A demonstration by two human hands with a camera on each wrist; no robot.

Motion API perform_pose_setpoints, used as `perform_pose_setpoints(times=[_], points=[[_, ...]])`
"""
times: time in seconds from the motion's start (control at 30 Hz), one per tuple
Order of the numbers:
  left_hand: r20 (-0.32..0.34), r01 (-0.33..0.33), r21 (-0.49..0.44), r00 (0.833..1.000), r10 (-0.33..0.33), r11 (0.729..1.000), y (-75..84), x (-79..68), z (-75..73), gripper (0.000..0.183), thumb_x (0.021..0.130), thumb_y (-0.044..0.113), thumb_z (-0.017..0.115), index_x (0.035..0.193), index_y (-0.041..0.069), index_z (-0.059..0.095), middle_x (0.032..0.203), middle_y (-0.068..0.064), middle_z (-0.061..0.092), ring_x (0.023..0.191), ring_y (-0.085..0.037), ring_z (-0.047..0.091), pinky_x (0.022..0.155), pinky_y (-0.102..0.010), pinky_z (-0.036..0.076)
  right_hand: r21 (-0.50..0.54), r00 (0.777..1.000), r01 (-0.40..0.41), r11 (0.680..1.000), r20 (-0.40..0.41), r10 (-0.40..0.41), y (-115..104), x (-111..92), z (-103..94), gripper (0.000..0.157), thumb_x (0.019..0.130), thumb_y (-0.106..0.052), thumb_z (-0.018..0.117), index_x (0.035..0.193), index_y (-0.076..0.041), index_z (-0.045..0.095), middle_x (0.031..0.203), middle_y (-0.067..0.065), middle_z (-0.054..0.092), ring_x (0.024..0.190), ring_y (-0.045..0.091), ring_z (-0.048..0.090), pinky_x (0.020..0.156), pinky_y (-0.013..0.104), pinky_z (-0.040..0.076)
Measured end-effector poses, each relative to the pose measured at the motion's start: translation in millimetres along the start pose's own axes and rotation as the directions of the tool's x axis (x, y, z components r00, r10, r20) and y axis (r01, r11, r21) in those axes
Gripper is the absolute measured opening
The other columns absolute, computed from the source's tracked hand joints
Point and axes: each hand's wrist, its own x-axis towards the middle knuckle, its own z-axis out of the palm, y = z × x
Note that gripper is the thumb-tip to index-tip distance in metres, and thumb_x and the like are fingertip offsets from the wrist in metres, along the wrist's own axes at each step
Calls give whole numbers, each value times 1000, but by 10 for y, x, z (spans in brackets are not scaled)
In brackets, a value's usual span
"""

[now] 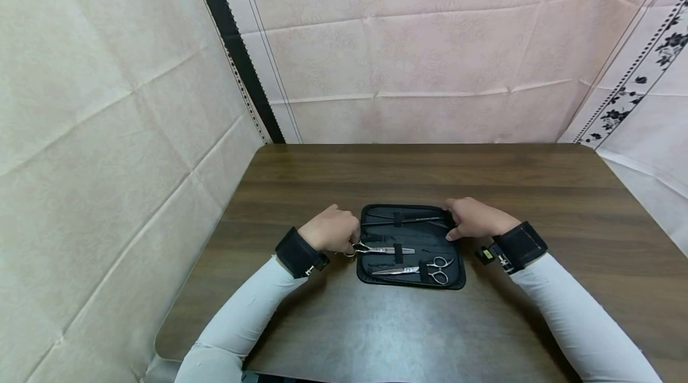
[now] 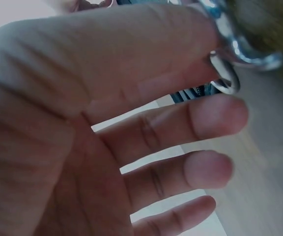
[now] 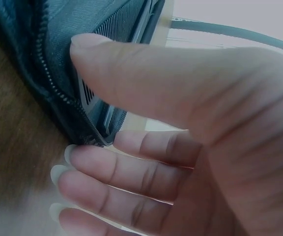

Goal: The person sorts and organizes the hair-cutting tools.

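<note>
A black zippered case lies spread on the table. My left hand is at its left edge and pinches the finger rings of thinning scissors, whose toothed blades lie under an elastic loop. In the left wrist view, thumb and index finger are on the shiny handle, the other fingers extended. Below them in the case sits a second pair of scissors, rings to the right. My right hand grips the case's upper right corner, thumb inside beside a comb, fingers outside the zipper.
The case rests on a brown wood-grain table. Long dark combs lie under a loop along the case's far side. Pale cloth hangs behind the table and at both sides. A black band is on each wrist.
</note>
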Motion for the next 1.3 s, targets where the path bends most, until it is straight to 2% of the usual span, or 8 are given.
perform_pose_setpoints(times=[0.2, 0.37, 0.5, 0.77, 1.03, 1.3], points=[[-2, -9, 12, 1000, 9, 1000, 8, 13, 19, 26, 86, 21, 83, 63, 26, 73, 58, 19, 59, 65, -5, 51, 82, -33, 33, 16, 1000, -11, 1000, -1, 11, 9, 3, 8, 72, 85, -17, 85, 140, 13, 51, 70, -1, 48, 62, 14, 48, 58, 29, 38], [-11, -15, 22, 1000, 15, 1000, 14, 24, 37, 34, 85, 20, 84, 57, 25, 65, 52, 18, 45, 61, -7, 40, 79, -33, 26, 16, 1000, -10, 1000, -3, 10, 8, 7, 7, 72, 85, -18, 86, 140, 13, 51, 70, -1, 48, 62, 14, 48, 58, 29, 38], [-17, -24, 20, 1000, 25, 999, 18, 36, 58, 38, 85, 20, 84, 55, 24, 61, 53, 16, 36, 61, -7, 33, 79, -35, 23, 18, 1000, -11, 1000, -2, 11, 8, 5, 8, 72, 85, -18, 86, 140, 13, 52, 67, -2, 47, 60, 14, 47, 57, 28, 37], [-29, -33, 17, 999, 34, 999, 36, 47, 75, 31, 84, 22, 86, 59, 24, 67, 56, 18, 47, 62, -6, 38, 79, -33, 26, 13, 1000, -2, 1000, -8, 2, 25, 4, 15, 71, 85, -17, 86, 139, 14, 52, 65, -3, 46, 57, 13, 46, 56, 28, 36], [-13, -45, 0, 999, 45, 999, 22, 55, 84, 40, 87, 24, 85, 58, 23, 58, 55, 15, 37, 60, -6, 38, 82, -34, 29, -3, 1000, 13, 1000, -5, -13, 22, 5, 14, 72, 85, -18, 86, 140, 14, 52, 62, -5, 43, 55, 11, 43, 56, 27, 35], [-8, -65, -5, 998, 65, 998, 24, 36, 57, 34, 91, 17, 80, 62, 19, 64, 56, 14, 35, 59, -7, 35, 76, -30, 31, 3, 1000, 11, 1000, 4, -11, -3, 1, 2, 72, 86, -17, 85, 141, 14, 51, 61, -6, 42, 54, 11, 42, 56, 27, 35]])
